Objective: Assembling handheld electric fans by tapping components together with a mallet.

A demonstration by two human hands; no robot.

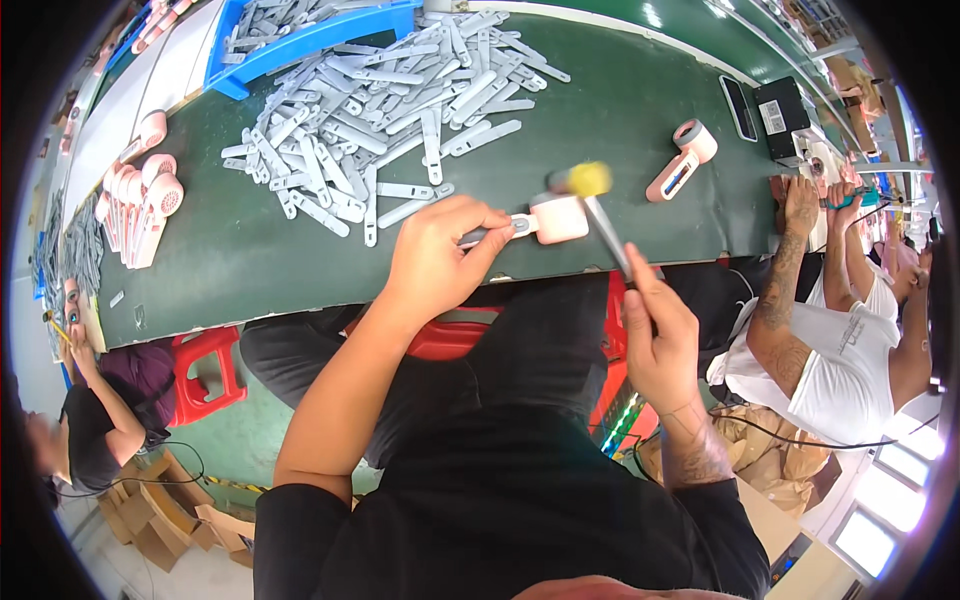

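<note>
My left hand point(440, 250) grips the handle of a pink handheld fan point(560, 219) near the table's front edge, thumb and fingers closed on it. A grey strip lies along that handle, partly under my fingers. In my right hand point(662, 340) is a mallet point(606, 228), held by its shaft. Its blurred yellow head hangs just above and beside the fan's round end; whether they touch I cannot tell. Beyond my left hand spreads a large heap of grey strips point(400, 120). Another pink fan point(672, 178) lies to the right, its handle open and something blue inside.
A blue bin point(310, 42) with more grey strips stands at the back. Several pink fans point(145, 200) are bunched on the left. At the far right are a phone point(738, 108) and a black box point(785, 118). Co-workers sit on both sides, a red stool point(208, 375) at left.
</note>
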